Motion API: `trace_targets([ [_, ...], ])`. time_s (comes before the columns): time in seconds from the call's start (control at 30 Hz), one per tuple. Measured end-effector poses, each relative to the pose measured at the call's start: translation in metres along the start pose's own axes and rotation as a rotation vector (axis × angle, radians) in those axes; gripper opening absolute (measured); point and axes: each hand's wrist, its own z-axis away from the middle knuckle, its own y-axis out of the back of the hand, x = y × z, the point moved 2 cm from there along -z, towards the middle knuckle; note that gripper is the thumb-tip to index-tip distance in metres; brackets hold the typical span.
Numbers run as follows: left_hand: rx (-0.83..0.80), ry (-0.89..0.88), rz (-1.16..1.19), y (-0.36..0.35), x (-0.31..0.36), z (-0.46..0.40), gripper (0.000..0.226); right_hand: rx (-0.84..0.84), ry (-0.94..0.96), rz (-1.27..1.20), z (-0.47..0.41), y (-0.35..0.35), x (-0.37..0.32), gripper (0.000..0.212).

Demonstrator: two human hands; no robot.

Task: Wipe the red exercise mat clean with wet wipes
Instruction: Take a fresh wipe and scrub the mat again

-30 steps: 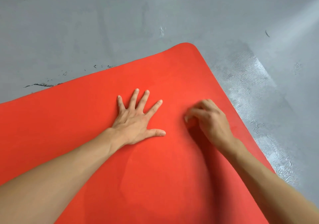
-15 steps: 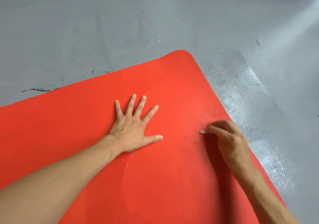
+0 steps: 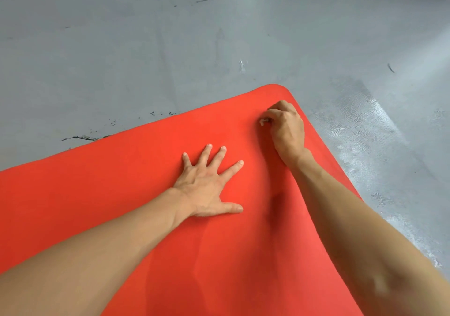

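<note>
The red exercise mat lies flat on the floor and fills the lower half of the head view, its rounded far corner at the upper right. My left hand presses flat on the mat with fingers spread. My right hand is near that far corner, fingers curled round a small balled white wet wipe held against the mat. Only a sliver of the wipe shows under the fingers.
Grey painted floor surrounds the mat, with dark scuffs along the mat's far edge and a long crack at the top. A shiny wet-looking patch lies right of the mat.
My right hand has slid with the wipe from the mat's right edge up toward the far corner. The left hand stays planted on the mat.
</note>
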Motion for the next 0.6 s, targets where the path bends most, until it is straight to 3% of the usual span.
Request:
trace_targets([
  [0.13,-0.004,-0.025,0.026,0.019,-0.022,0.003,0.123,-0.012,0.069,0.005,0.058,0.013,-0.002,0.028],
  [0.3,-0.009,0.228,0.051,0.014,-0.040,0.005,0.151,-0.112,0.227,-0.012,0.130,0.024,-0.019,0.041],
  [0.6,0.030,0.238,0.124,-0.008,-0.048,0.006,0.154,-0.156,0.292,-0.115,-0.036,-0.070,-0.101,0.018],
])
